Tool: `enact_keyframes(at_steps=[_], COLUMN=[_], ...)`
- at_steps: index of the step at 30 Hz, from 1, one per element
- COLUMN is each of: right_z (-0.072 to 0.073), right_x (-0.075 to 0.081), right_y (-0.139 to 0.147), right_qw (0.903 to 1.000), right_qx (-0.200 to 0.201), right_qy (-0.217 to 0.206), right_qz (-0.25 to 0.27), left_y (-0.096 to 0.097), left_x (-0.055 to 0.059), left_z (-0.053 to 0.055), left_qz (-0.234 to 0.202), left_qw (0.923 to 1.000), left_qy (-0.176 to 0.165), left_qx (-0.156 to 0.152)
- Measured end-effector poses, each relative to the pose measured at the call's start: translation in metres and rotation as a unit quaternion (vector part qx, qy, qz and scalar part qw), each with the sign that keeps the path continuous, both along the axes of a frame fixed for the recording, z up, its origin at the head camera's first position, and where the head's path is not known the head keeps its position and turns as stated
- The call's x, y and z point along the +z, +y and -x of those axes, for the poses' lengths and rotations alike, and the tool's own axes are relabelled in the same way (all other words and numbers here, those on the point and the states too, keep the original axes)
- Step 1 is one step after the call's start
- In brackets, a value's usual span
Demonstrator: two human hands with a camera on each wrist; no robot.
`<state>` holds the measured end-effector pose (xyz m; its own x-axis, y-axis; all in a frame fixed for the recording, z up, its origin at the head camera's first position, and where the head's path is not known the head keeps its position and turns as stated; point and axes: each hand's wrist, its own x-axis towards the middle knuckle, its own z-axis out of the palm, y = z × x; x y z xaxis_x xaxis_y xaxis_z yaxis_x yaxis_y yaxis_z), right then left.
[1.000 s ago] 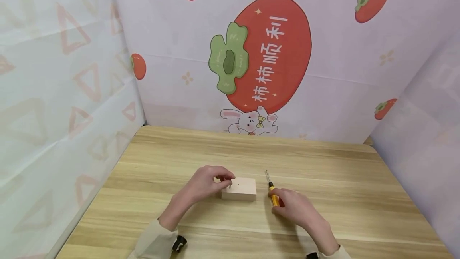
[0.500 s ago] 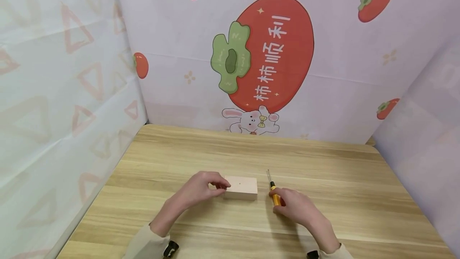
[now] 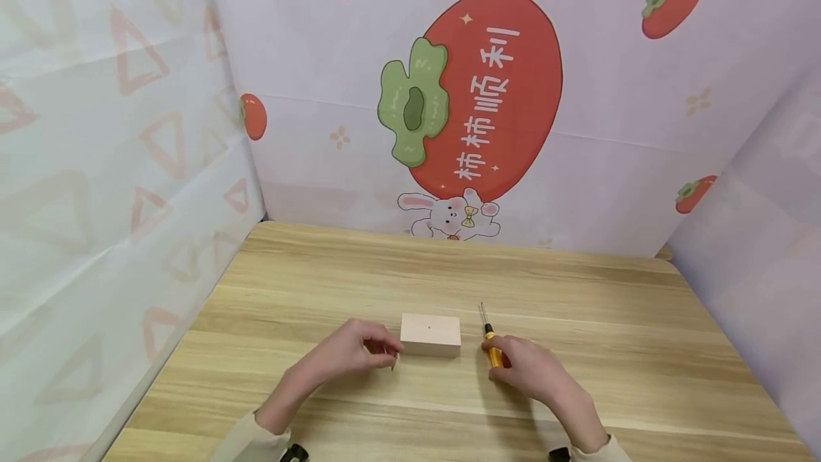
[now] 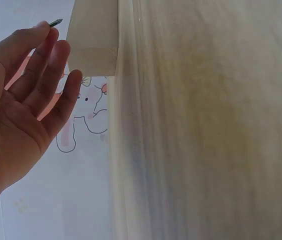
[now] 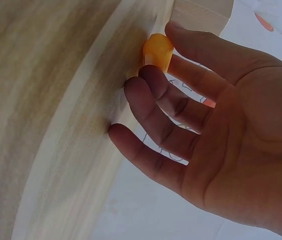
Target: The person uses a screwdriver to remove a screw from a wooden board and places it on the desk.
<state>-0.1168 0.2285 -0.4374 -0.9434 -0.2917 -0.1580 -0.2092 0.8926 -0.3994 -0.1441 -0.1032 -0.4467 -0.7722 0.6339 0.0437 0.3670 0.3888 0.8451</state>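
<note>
My left hand (image 3: pixel 349 351) is at the left end of a pale wooden block (image 3: pixel 431 334), pinching a small metal screw (image 4: pixel 56 23) between thumb and forefinger. Its pointed tip pokes out past the fingertips; the rest is hidden by them. The block lies flat, with one small dark hole in its top face. To the right of the block, a screwdriver (image 3: pixel 494 355) with a yellow handle and black collar lies on the table, its shaft pointing away from me. My right hand (image 3: pixel 532 369) holds that handle between thumb and fingers, and the handle's rounded end (image 5: pixel 158 52) shows in the right wrist view.
A wood-grain table (image 3: pixel 564 291) carries everything. Behind it hangs a printed cloth (image 3: pixel 308 170) with a big red persimmon and a rabbit. Pale cloth walls (image 3: pixel 122 234) close off both sides.
My left hand has moved from over the left part of the block's top to beside its left end, lower and nearer me, keeping the screw. The right hand stays on the screwdriver.
</note>
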Motion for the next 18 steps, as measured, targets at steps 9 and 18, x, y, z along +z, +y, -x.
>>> enact_keyframes(at_steps=[9,18], right_z=[-0.0001,-0.0001], right_x=[0.0009,0.0020], right_y=[-0.0016,-0.0010], right_qw=[1.0000,1.0000], right_qx=[0.002,0.007], right_qy=[-0.004,-0.002], right_qz=[0.001,0.002], left_y=[-0.0009,0.0079], left_x=[0.0023,-0.0033], left_z=[-0.0061,-0.0058], left_qz=[0.071,0.109], left_qw=[0.9969,0.9934], left_qy=[-0.019,0.000], left_qx=[-0.028,-0.035])
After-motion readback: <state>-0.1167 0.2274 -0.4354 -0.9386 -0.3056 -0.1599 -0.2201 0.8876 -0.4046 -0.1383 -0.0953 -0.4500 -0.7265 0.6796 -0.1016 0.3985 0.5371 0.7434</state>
